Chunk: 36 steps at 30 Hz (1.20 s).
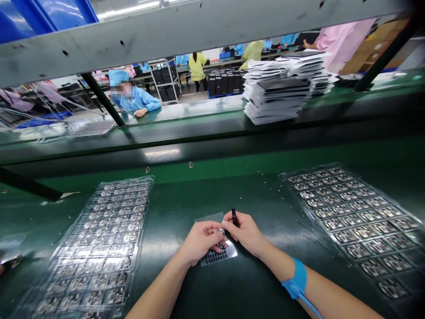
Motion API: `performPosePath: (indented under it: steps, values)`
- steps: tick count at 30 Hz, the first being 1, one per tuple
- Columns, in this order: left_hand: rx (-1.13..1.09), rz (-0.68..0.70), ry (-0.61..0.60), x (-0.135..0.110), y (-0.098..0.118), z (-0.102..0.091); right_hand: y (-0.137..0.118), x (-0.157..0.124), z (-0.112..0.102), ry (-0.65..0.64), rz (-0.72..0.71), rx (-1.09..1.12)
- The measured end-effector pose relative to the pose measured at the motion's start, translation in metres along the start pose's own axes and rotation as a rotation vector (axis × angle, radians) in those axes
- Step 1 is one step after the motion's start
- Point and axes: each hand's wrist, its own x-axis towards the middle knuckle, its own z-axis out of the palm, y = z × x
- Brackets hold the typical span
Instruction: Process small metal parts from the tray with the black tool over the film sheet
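Observation:
In the middle of the bench, my left hand is closed on a small circuit board, pinched between thumb and fingers. My right hand is right beside it, fingers closed round black tweezers; their blunt end sticks up and the tips are hidden by my fingers. The fingertips of both hands meet at the board. Under my hands lies a clear sheet of small black stickers, partly covered by the left hand. A blue wrist strap with a cord is round my right forearm.
Clear trays of circuit boards lie left and right. Two loose small parts, one left and one right, sit at the bench's back. Beyond a ledge are stacked white sheets and a co-worker in blue. A metal beam crosses above.

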Motion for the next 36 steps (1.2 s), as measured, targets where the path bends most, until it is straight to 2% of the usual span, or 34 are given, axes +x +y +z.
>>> performPosePath:
  steps: [11,18,21,24,30,36]
  values:
    - [0.025,0.030,0.051,-0.001,-0.008,0.003,0.001,-0.002,0.007,-0.075,-0.082,-0.072]
    - [0.008,0.105,0.164,0.002,-0.004,-0.005,-0.009,-0.006,0.003,0.187,-0.262,-0.186]
    - [0.017,0.110,0.225,0.003,0.000,-0.010,-0.009,-0.010,0.002,0.254,-0.217,-0.186]
    - [0.056,0.102,0.259,0.003,0.002,-0.012,-0.011,-0.017,0.001,0.193,-0.128,-0.185]
    - [0.063,0.074,0.294,0.006,0.003,-0.018,-0.016,-0.023,0.008,-0.023,-0.117,-0.223]
    - [-0.001,0.036,0.311,0.005,0.006,-0.018,-0.015,-0.029,0.015,-0.108,-0.046,-0.258]
